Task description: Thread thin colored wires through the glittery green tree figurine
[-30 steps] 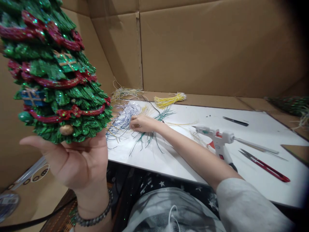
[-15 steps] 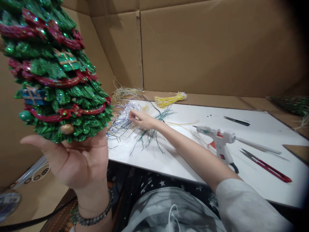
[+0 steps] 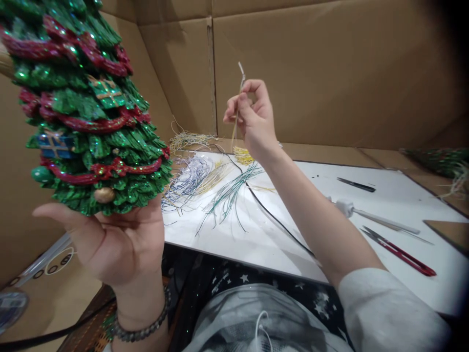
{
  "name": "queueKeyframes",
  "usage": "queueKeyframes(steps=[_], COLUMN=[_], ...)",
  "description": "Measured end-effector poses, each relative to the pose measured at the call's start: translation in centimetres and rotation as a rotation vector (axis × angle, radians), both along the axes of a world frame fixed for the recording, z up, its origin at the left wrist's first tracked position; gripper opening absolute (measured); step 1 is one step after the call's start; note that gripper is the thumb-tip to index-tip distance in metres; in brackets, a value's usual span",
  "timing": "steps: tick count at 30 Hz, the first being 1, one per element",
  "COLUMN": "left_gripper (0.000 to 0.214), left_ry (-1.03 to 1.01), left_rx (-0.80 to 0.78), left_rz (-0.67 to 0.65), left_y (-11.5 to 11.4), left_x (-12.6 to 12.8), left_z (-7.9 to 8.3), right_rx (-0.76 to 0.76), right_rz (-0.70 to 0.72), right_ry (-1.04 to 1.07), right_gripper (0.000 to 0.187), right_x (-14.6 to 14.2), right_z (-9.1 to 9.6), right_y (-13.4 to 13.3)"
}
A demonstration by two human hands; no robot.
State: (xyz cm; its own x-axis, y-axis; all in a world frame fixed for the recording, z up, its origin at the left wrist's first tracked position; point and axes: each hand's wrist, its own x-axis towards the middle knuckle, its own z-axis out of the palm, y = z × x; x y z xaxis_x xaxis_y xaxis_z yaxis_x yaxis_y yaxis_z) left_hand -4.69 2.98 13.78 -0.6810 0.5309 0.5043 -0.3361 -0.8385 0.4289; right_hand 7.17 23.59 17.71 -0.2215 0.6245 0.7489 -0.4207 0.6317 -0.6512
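Note:
A glittery green Christmas tree figurine [image 3: 106, 127] with red garlands and small gifts rests on my left hand [image 3: 122, 244], which supports its base from below with the thumb out to the side. The top of the tree is cut off by the frame. Raised above the back of the table, my right hand [image 3: 254, 115] pinches a thin pale wire [image 3: 242, 77] with a white tip between thumb and fingers. Below it on the white tabletop lie loose blue wires [image 3: 188, 181], cream wires [image 3: 215, 178] and green wires [image 3: 229, 194].
Behind my right hand sits a yellow wire bundle [image 3: 242, 156]. A black cable [image 3: 273, 215] crosses the table. To the right lie red-handled thread snips [image 3: 406, 255], a black tool [image 3: 355, 184] and a glue gun [image 3: 345, 209], mostly hidden by my forearm. Cardboard walls [image 3: 311, 73] enclose the back.
My right hand has risen from the blue wires, moving up and to the right, and now has a pale wire in its pinch. The tree has shifted very slightly right.

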Motion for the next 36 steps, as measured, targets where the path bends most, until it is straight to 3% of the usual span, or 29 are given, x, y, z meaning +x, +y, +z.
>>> queueKeyframes(steps=[3, 6, 11, 17, 21, 24, 29, 36], left_gripper=[0.040, 0.038, 0.037, 0.036, 0.039, 0.039, 0.038, 0.042], left_ry=[0.009, -0.015, -0.021, -0.017, -0.058, -0.009, 0.031, -0.048], left_rx=[-0.009, -0.019, -0.047, -0.051, -0.009, -0.004, -0.016, 0.070], left_rz=[0.016, 0.021, 0.001, 0.004, 0.013, 0.010, 0.027, -0.123], left_y=[0.0, 0.1, -0.1, 0.0, 0.0, -0.2, -0.2, -0.2], left_x=[0.2, 0.1, -0.1, -0.3, -0.5, -0.2, 0.4, 0.3], left_z=[0.0, 0.2, -0.1, -0.3, -0.3, -0.4, 0.0, 0.1], right_rx=[0.048, 0.153, 0.455, 0.569, 0.577, 0.534, 0.442, 0.453], right_rz=[-0.020, -0.026, 0.104, 0.163, 0.047, -0.173, -0.468, -0.454], right_ry=[-0.034, -0.234, -0.816, -1.150, -1.284, -1.383, -1.545, -1.616], right_gripper=[0.009, 0.011, 0.019, 0.019, 0.028, 0.023, 0.035, 0.036], right_x=[0.8, 1.2, 0.8, -0.4, -0.2, 0.7, 2.0, 2.5], right_z=[0.3, -0.7, -4.5, -9.3, -10.0, -9.8, -10.4, -11.7], right_y=[0.2, 0.1, -0.9, -1.7, -1.6, -1.1, -0.2, 0.9])
